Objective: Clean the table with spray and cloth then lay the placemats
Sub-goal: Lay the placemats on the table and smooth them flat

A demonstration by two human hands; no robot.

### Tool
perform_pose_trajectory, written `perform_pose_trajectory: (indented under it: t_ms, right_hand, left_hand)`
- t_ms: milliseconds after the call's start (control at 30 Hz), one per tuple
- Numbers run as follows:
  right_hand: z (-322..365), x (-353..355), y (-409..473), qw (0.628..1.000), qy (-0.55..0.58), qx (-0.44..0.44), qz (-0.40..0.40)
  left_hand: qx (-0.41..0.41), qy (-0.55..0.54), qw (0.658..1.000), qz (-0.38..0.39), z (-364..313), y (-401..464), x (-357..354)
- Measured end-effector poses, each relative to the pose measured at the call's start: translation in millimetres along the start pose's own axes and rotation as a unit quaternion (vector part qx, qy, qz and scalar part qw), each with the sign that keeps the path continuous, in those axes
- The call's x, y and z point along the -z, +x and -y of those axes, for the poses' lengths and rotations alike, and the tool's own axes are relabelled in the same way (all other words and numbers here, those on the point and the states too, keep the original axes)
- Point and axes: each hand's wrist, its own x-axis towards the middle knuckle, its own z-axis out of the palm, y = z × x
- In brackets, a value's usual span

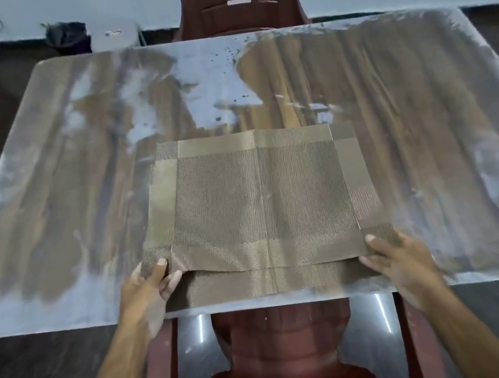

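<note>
A brown woven placemat with lighter borders lies on the glossy wood-grain table, near the front edge at the middle. A second placemat lies under it, its near edge showing at the table's rim. My left hand pinches the top mat's near left corner, thumb on top. My right hand pinches its near right corner the same way. The top mat's near edge is lifted slightly off the lower one. No spray bottle or cloth is in view.
A dark red plastic chair stands at the table's far side. Another red chair sits under the near edge below my arms. A white box and a dark bundle lie on the floor at the back left. Bright reflections cover parts of the tabletop.
</note>
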Motion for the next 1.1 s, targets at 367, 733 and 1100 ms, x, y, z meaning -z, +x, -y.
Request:
perform_pose_trajectory:
  t_ms: [367,733,1100]
  right_hand:
    - [84,-72,89,0.99,-0.001,0.134,-0.049]
    - [111,-81,183,0.987,-0.038,0.147,-0.047]
    - [112,-96,230,0.865,-0.29,0.374,-0.167]
  left_hand:
    - [-0.108,-0.037,0.993,-0.001,-74,84,-83]
    - [-0.139,0.068,0.988,0.011,-102,163,-117]
    - [-0.342,0.246,0.902,-0.095,-97,224,-130]
